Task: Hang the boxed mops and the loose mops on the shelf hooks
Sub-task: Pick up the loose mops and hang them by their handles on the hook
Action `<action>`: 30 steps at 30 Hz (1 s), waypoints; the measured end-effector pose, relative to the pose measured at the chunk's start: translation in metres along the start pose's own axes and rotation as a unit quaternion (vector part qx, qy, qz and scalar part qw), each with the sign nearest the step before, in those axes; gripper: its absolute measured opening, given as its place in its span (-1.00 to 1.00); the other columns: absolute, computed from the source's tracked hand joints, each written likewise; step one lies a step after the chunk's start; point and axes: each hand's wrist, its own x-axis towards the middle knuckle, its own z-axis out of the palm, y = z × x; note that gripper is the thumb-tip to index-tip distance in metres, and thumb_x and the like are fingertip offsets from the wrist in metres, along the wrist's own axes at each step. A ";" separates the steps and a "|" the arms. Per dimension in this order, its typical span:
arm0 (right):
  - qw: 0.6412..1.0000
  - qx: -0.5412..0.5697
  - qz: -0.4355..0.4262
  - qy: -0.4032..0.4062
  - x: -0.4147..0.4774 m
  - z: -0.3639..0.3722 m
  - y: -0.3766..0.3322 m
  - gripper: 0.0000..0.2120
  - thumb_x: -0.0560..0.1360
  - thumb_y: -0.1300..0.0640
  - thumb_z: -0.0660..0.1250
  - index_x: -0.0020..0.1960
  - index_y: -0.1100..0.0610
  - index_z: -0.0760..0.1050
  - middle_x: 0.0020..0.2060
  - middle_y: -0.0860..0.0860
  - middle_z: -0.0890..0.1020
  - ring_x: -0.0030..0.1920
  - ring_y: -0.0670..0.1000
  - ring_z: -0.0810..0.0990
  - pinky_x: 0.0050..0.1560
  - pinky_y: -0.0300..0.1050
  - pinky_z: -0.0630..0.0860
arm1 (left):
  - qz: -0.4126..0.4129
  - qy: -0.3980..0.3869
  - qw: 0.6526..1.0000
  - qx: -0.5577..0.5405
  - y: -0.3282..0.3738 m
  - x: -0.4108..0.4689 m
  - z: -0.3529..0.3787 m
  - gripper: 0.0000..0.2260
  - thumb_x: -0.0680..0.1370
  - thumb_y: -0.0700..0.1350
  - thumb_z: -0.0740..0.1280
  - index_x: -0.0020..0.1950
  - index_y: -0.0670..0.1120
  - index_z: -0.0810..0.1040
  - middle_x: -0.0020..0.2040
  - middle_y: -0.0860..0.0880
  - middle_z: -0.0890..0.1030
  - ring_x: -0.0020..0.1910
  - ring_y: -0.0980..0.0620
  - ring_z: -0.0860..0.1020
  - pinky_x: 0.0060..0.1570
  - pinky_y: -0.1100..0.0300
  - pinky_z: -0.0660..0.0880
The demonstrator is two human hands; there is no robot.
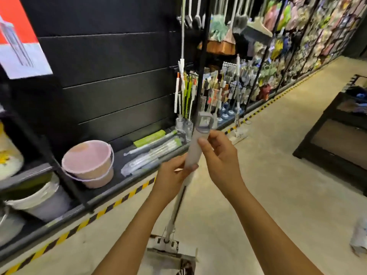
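A loose flat mop stands upright in front of me, its pale grey handle grip (194, 149) topped by a hanging loop (204, 124). Its metal pole runs down to the flat mop head (168, 253) on the floor at the bottom of the view. My left hand (172, 175) grips the lower end of the handle grip. My right hand (216, 151) pinches the handle's upper part just under the loop. A second loose mop (237, 116) stands further down the aisle by the shelf. Hooks on the shelf are not clearly visible.
Black shelving (111, 76) runs along the left, with stacked pink buckets (89, 163), a white bucket (39, 201) and wrapped mop parts (151, 151) on its lowest shelf. Brushes and dusters (218, 26) hang further along. A dark low rack (337, 135) stands right. Yellow-black tape (119, 201) edges the floor.
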 end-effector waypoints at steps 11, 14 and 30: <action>0.989 0.076 0.014 -0.126 0.212 0.091 0.069 -0.98 0.56 0.14 0.31 -0.02 0.08 0.50 -0.18 -0.17 0.57 -0.14 -0.25 0.56 -0.14 -0.36 0.51 | -0.078 0.121 0.988 0.057 -0.044 0.172 -0.102 -0.78 0.54 -0.23 0.38 -0.06 0.13 0.59 -0.25 0.31 0.66 -0.21 0.39 0.57 -0.20 0.50 0.47; 0.984 0.085 0.013 -0.157 0.258 0.114 0.082 -0.88 0.56 0.10 0.31 0.04 0.15 0.50 -0.14 -0.08 0.59 -0.11 -0.20 0.57 -0.14 -0.34 0.52 | -0.083 0.167 0.980 0.063 -0.053 0.208 -0.122 -0.85 0.53 -0.21 0.38 -0.03 0.05 0.62 -0.17 0.16 0.67 -0.18 0.31 0.59 -0.20 0.47 0.48; 0.983 0.096 -0.101 -0.115 0.506 0.170 0.051 -0.76 0.58 0.03 0.26 0.03 0.21 0.55 -0.17 0.03 0.59 -0.17 -0.12 0.58 -0.16 -0.24 0.55 | 0.027 0.226 0.973 0.036 0.011 0.433 -0.197 -0.79 0.53 -0.04 0.38 -0.19 -0.13 0.69 -0.35 -0.13 0.62 -0.37 0.10 0.50 -0.32 0.07 0.49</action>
